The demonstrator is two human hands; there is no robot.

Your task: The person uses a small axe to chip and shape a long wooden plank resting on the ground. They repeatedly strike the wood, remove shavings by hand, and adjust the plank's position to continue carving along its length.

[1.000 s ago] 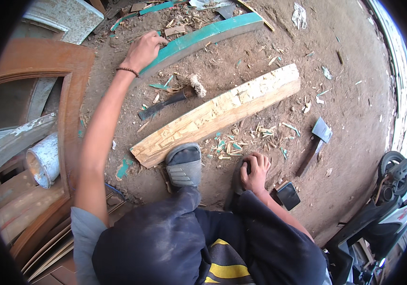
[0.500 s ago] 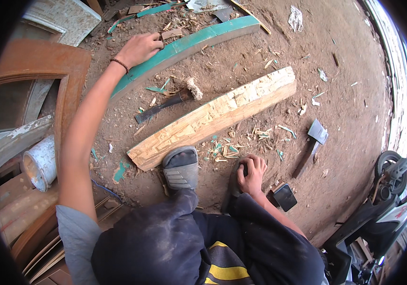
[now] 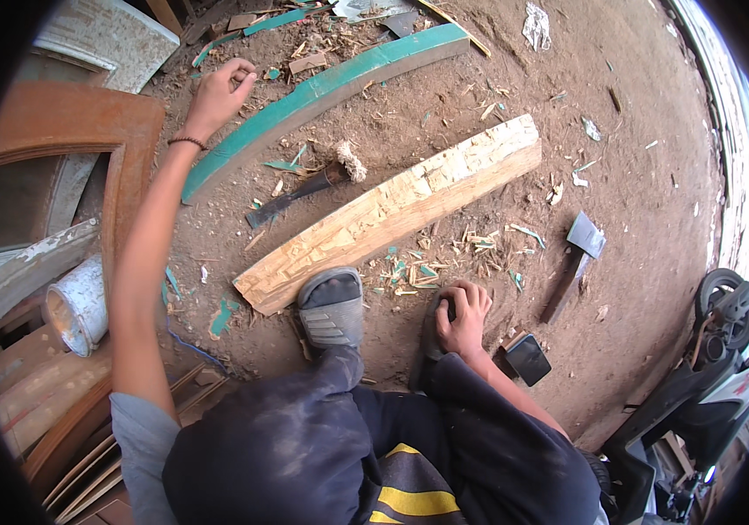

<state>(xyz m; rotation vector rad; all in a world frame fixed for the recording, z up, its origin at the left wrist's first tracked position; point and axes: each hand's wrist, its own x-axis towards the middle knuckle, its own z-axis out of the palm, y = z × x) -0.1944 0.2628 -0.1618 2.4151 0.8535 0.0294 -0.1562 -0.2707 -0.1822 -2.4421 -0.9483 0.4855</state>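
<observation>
My left hand (image 3: 219,98) hovers just beyond the left part of a curved, green-painted wooden beam (image 3: 330,86), holding nothing I can see; its fingers are loosely bent, with a gap at the thumb. My right hand (image 3: 464,317) curls over the front of my right sandal (image 3: 429,337). A bare, rough-hewn wooden beam (image 3: 400,203) lies in front of my feet, its near end against my left sandal (image 3: 331,311). Between both beams rests a dark flat blade tool (image 3: 296,197) with a frayed, pale handle end. An adze-like tool (image 3: 574,262) with a broad metal head lies at the right.
Wood chips (image 3: 484,243) and green paint flakes litter the dirt. A black phone-like object (image 3: 527,360) lies beside my right forearm. At the left are a brown wooden frame (image 3: 140,118) and a whitish bucket (image 3: 80,302). A motorbike (image 3: 715,385) stands at the right.
My left hand has let go of the green beam and moved up and left, off its surface. My right hand stays on the sandal.
</observation>
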